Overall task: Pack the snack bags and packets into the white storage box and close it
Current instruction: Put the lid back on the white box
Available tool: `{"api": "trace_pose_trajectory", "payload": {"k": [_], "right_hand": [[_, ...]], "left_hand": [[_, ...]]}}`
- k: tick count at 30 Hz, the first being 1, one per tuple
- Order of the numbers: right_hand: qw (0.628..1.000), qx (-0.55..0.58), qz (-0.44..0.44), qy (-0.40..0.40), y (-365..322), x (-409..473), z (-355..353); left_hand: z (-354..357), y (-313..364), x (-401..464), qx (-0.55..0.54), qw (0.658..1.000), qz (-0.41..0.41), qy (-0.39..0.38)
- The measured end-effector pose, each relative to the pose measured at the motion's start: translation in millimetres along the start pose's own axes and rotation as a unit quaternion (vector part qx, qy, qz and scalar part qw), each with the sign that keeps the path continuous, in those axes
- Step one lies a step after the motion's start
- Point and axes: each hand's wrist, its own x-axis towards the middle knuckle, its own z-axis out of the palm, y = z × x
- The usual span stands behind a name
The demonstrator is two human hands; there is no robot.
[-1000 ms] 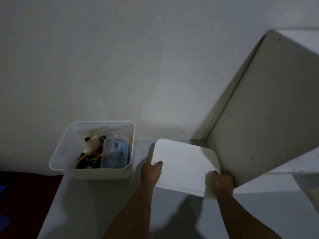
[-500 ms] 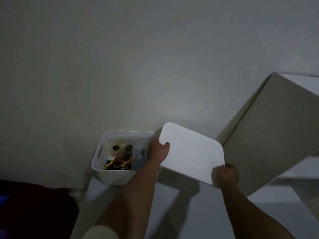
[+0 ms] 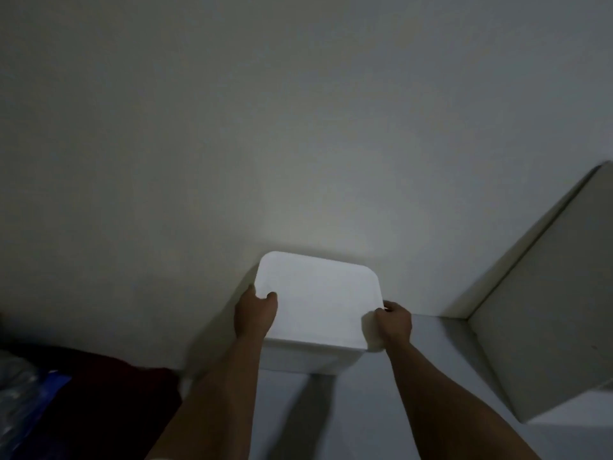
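Note:
A flat white lid [image 3: 316, 298] lies on top of the white storage box [image 3: 308, 360], which stands on a pale surface against the wall. Only the box's front wall shows below the lid. The lid hides the snack bags and packets inside. My left hand [image 3: 255, 315] grips the lid's left edge, thumb on top. My right hand [image 3: 393, 322] grips the lid's front right corner, fingers curled round the edge.
A large pale board or cabinet side [image 3: 544, 313] leans at the right, close to the box. A dark red cloth [image 3: 109, 390] and blue plastic packaging [image 3: 30, 400] lie at the lower left. The bare wall [image 3: 265, 127] rises behind.
Both hands carried the lid leftward from beside the box and set it over the box opening. The contents, visible before, are now covered. The camera view shifted left.

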Motion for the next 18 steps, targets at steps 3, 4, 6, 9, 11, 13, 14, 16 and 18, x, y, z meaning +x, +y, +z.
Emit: {"api": "trace_pose_trajectory", "payload": {"k": [3,4,6,9,11,13,14,16,18], "right_hand": [[1.0,-0.014,0.005,-0.009,-2,4,21],[1.0,-0.019,0.008,-0.012,-2,5,25],[1.0,-0.027,0.01,-0.012,-2,8,34],[1.0,-0.028,0.009,0.007,-1,11,45],[1.0,-0.015,0.01,0.025,-2,10,48],[0.999,-0.005,0.006,0.036,-2,7,49],[0.999,-0.003,0.003,0.04,-2,7,49],[0.999,-0.005,0.002,0.049,0,7,49],[0.999,-0.009,0.007,0.051,4,10,49]], "left_hand": [[-6,-15,19,0.006,1.0,-0.015,-0.004],[-7,-19,24,0.007,1.0,-0.014,-0.006],[-5,-26,35,0.005,1.0,-0.016,-0.01],[-1,-33,48,-0.001,1.0,-0.018,-0.016],[3,-35,52,0.004,1.0,-0.019,-0.011],[7,-37,54,0.012,1.0,-0.01,-0.003],[9,-38,54,0.016,1.0,-0.006,-0.001],[11,-41,55,0.021,1.0,0.0,0.001],[13,-43,54,0.029,1.0,0.004,0.007]]}}
